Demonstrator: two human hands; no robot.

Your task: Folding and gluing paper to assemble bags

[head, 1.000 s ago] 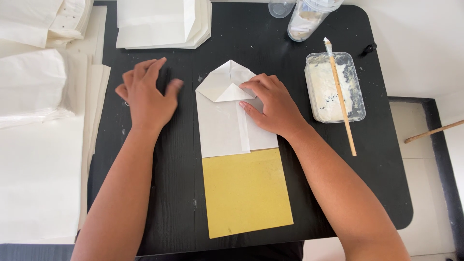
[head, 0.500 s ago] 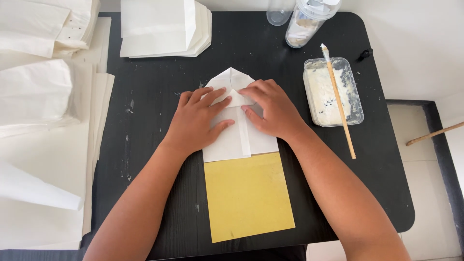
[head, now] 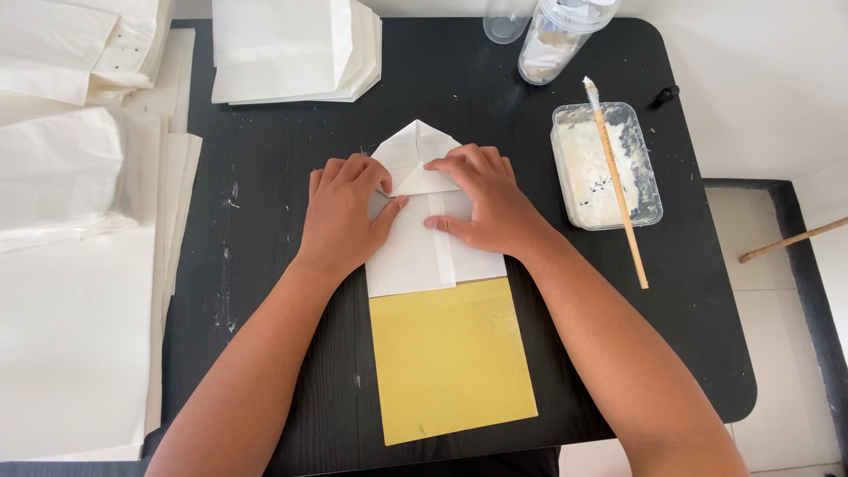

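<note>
On the black rectangular tabletop [head: 265,265], the folded white paper bag [head: 415,256] lies at centre, its near part over a yellow card sheet [head: 450,362]. Since half a second ago, little has shifted: the left hand [head: 344,216] has curled its fingertips onto the pointed top flap. The right hand [head: 486,199] stays flat, pressing the fold. Neither hand grips; both press open-palmed on the paper.

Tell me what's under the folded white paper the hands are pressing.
A yellow sheet sticks out below the white paper, on the black table. How far it runs underneath is covered by the paper, left hand and right hand.
</note>
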